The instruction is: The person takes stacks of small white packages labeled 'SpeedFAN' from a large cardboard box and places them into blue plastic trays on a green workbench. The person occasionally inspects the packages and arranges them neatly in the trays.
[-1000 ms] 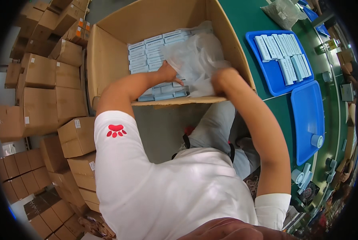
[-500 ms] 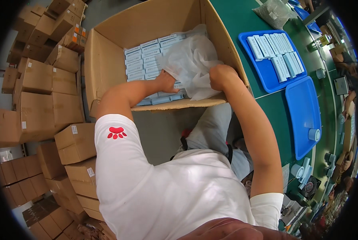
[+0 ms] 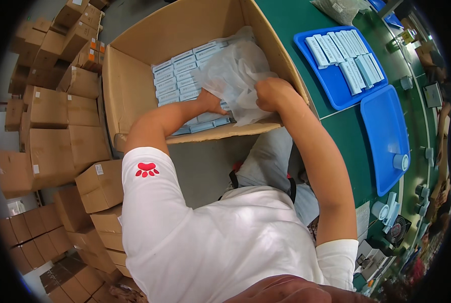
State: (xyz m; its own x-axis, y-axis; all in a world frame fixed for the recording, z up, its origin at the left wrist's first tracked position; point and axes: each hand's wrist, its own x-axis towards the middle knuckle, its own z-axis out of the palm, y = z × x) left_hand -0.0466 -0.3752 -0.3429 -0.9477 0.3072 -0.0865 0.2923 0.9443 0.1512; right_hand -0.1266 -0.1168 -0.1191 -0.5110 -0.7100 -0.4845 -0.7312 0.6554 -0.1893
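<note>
A large open cardboard box [image 3: 134,81] holds rows of small light-blue boxes [image 3: 166,83] with dark print. Over the right part of the rows lies a crumpled, translucent plastic bag [image 3: 235,58]. My right hand [image 3: 273,94] is closed on the bag's near right part, by the box's right wall. My left hand [image 3: 211,102] reaches in over the near wall, at the bag's left edge. Its thumb is stretched out, apart from the fingers, which are partly under the plastic above the small boxes.
To the right, a green worktable [image 3: 331,129] bears a blue tray [image 3: 314,83] with more light-blue boxes. A second blue tray [image 3: 382,131] has a round light-blue part [image 3: 400,161] on it. Brown cartons [image 3: 49,156] are stacked at the left. A black fan [image 3: 398,230] lies at the lower right.
My right hand has shifted slightly left and up with the plastic gathered in it. The left hand stays nearly in place. The whole view has turned a little.
</note>
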